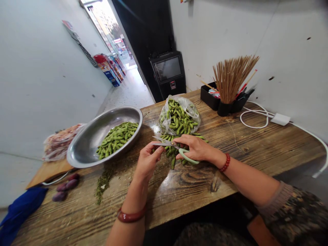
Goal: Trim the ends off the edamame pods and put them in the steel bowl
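My right hand point(194, 147) is closed around scissors point(188, 156) with pale green handles. Their blades are spread apart and point left, reaching the fingertips of my left hand point(150, 159). Those fingers are pinched together on an edamame pod, mostly hidden by the fingers and blades. Beneath and behind my hands lies a loose pile of edamame pods point(173, 162). Just beyond it, a clear plastic bag point(195, 118) stands open, full of more pods. To the left, a wide steel basin point(85, 143) holds a heap of green pods point(116, 138) and looks tilted in this view.
Trimmings point(102, 188) lie on the wooden table point(184, 201) near several purplish-red bulbs point(69, 184). Bagged meat point(60, 141) rests at far left, above a blue cloth point(24, 212). A black holder point(224, 108) with skewers and a white cable point(253, 126) are at back right.
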The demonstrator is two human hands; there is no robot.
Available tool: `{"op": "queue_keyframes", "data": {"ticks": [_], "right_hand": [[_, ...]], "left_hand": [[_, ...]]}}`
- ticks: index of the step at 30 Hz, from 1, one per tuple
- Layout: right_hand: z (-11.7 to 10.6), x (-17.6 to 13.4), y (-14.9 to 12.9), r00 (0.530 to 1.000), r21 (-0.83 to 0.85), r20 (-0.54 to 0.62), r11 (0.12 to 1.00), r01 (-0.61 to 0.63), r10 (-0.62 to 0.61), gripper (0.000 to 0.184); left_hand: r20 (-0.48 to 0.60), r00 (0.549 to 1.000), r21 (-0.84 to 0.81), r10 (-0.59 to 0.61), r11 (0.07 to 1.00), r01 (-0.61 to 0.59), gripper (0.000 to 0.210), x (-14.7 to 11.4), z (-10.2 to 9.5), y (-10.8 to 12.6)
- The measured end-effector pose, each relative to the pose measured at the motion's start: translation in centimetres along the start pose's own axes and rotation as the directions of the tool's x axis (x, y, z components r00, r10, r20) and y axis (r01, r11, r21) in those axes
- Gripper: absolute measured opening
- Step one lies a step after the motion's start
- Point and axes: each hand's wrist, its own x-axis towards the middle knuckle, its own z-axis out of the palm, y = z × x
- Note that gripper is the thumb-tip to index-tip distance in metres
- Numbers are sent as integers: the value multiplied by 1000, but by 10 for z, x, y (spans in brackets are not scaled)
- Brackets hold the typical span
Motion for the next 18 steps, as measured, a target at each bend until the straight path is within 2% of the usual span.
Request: {"op": "queue_keyframes", "data": {"ticks": [4,8,10,12,14,16,18], "right_hand": [[-1,0,1,1000,19,-5,1000,-2,2,53],[1,0,4,1000,21,-6,1000,-7,7,51],[3,1,6,1000,36,-12,999,-16,17,50],[4,2,8,998,66,-44,997,-39,42,51],[4,2,9,992,99,-96,993,-69,79,53],[4,3,9,986,107,-137,991,-83,97,55],[3,3,8,988,82,-134,994,-66,77,58]], "left_hand": [[-28,997,116,74,991,-70,18,2,-3,-1],[-56,971,299,231,932,-204,10,5,-7,-3],[-84,968,316,237,927,-200,11,6,-8,-4],[-111,982,213,151,969,-125,13,6,-6,-4],[-121,992,25,30,999,-27,17,5,-4,-3],[-110,992,-143,-56,989,40,21,4,-1,-1],[-100,990,-238,-98,969,72,22,4,0,1]]}}
